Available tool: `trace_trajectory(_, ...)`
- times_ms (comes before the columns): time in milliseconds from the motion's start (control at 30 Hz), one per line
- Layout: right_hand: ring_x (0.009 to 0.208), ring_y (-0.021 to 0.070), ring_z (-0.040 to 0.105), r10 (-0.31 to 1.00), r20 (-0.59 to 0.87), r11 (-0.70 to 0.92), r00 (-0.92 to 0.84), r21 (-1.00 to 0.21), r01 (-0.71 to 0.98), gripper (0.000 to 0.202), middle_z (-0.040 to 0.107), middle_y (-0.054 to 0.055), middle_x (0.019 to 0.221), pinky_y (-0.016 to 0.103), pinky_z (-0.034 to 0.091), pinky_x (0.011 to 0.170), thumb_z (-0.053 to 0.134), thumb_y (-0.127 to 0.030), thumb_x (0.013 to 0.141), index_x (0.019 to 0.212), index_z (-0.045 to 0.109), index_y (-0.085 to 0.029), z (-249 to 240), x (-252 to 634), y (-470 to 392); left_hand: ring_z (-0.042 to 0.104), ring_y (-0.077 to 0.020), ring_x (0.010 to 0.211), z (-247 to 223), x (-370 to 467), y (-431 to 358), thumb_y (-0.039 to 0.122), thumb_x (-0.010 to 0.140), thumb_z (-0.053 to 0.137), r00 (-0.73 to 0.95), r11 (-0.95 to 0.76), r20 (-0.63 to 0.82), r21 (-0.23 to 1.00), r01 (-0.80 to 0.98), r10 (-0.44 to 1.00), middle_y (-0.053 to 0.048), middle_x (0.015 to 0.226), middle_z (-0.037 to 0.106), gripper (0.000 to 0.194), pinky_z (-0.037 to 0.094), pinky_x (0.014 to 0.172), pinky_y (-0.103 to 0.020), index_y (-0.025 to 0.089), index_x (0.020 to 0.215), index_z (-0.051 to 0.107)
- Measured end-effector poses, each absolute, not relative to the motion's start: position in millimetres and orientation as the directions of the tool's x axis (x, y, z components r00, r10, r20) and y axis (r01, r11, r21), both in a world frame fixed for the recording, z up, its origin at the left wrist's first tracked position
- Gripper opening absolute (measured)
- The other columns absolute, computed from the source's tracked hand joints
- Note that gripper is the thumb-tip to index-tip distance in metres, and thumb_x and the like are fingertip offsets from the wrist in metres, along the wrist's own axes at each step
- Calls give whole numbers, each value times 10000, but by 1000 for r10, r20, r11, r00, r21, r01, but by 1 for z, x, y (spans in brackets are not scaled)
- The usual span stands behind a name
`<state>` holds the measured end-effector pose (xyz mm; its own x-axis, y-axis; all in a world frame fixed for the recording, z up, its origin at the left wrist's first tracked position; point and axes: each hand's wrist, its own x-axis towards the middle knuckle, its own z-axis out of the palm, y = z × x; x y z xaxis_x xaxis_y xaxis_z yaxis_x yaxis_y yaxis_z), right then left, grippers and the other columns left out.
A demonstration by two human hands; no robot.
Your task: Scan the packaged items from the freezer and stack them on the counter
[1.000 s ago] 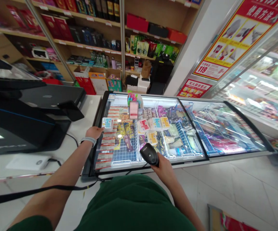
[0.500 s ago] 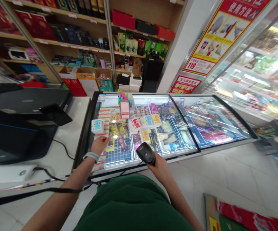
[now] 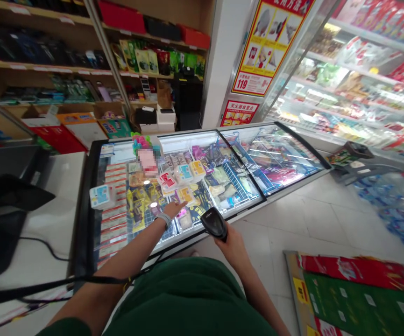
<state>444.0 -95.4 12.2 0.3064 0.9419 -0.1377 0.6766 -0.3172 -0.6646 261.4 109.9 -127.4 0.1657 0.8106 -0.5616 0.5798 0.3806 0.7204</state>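
My right hand (image 3: 232, 243) is wrapped round a black barcode scanner (image 3: 213, 223), held over the front edge of the chest freezer (image 3: 247, 206). My left hand (image 3: 174, 211), with a watch on its wrist, reaches over the glass top. Its fingers stretch to the near edge of a yellow-labelled plastic tub (image 3: 186, 195); whether they touch it I cannot tell. Behind that tub sit a red-labelled tub (image 3: 167, 181), a blue-labelled tub (image 3: 184, 172) and another yellow-labelled tub (image 3: 197, 169). A separate blue-labelled white tub (image 3: 100, 197) stands at the glass's left end.
A counter (image 3: 60, 186) with a dark monitor (image 3: 5, 205) adjoins the freezer on the left. A black cable (image 3: 93, 280) crosses my left forearm. Colourful bristly toys (image 3: 140, 141) rest at the freezer's back edge. A red and green cardboard box (image 3: 359, 294) lies at lower right.
My left hand has moved right, from the freezer's left part to the nearer yellow-labelled tub. The view has swung right. My right hand still holds the scanner.
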Motion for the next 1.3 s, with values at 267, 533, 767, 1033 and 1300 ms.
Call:
trace_trajectory(267, 827, 246, 651, 926, -124, -341, 357, -682, 647, 267, 688, 65, 873, 287, 454, 708, 604, -200, 747, 1011, 600, -170, 7, 458, -107, 653, -172, 659, -138, 270, 108, 508, 664, 697, 105, 525, -649, 690, 499, 753, -123, 858, 705, 385, 455, 558, -265, 155, 754, 573)
trace_trajectory(533, 837, 247, 649, 940, -134, -318, 312, -671, 670, 257, 685, 71, 879, 278, 442, 703, 604, -209, 754, 1008, 594, -170, 9, 451, -94, 631, -139, 637, -131, 247, 103, 475, 675, 714, 84, 608, -674, 706, 363, 733, -64, 789, 685, 363, 472, 590, -267, 145, 765, 592)
trace_trajectory(767, 788, 228, 640, 962, -144, -267, 231, -662, 700, 211, 674, 63, 835, 259, 418, 676, 605, -197, 750, 959, 586, -171, 9, 440, -78, 615, -160, 635, -109, 197, 80, 525, 502, 784, 120, 548, -602, 779, 306, 789, -47, 699, 675, 465, 448, 595, -276, 149, 712, 611)
trace_trajectory(1033, 798, 219, 622, 988, -138, -145, 71, -659, 738, 172, 662, 53, 838, 255, 400, 677, 618, -206, 741, 904, 567, -184, 14, 413, -53, 586, -153, 631, -81, 135, 62, 535, 541, 740, 96, 443, -488, 846, 296, 868, 1, 646, 647, 419, 415, 596, -261, 171, 718, 633)
trace_trajectory(1300, 793, 206, 604, 980, -165, -24, -107, -642, 766, 188, 648, 44, 855, 252, 379, 668, 610, -156, 706, 880, 550, -192, 18, 382, -35, 597, -169, 630, -77, 97, 58, 551, 604, 704, 68, 284, -331, 884, 371, 941, -15, 664, 656, 414, 426, 604, -270, 171, 754, 641)
